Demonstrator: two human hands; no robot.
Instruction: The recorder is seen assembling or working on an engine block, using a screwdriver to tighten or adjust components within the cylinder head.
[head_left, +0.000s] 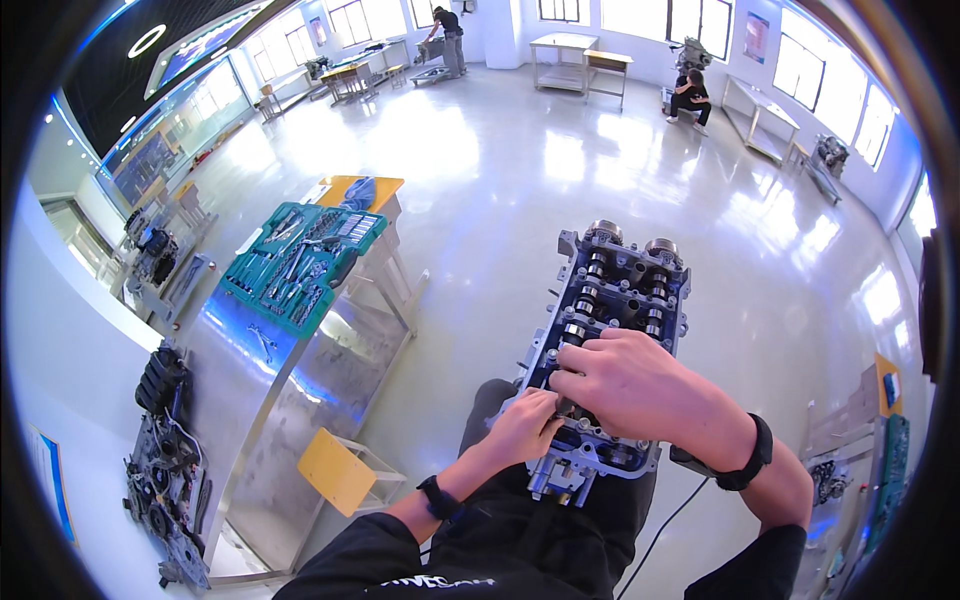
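An engine cylinder head (618,285) with two camshafts lies lengthwise in front of me, its near end above my thighs. Bearing caps and shiny cam lobes (586,297) show along its top. My left hand (524,427) is at the near left edge, thumb and fingers pinched together. Just above and right of it, my right hand (625,385) reaches over the near half with its fingers curled down and closed. Whatever the fingertips hold is hidden between the hands. Two round camshaft end pieces (662,247) stand at the far end.
To the left, a metal workbench (330,375) carries an open green tool case (300,262) and loose wrenches (263,342). A yellow-topped stool (345,470) stands beside it. Engine parts (165,460) are at far left. Two people (690,97) are across the room. A black cable (665,530) hangs by my right.
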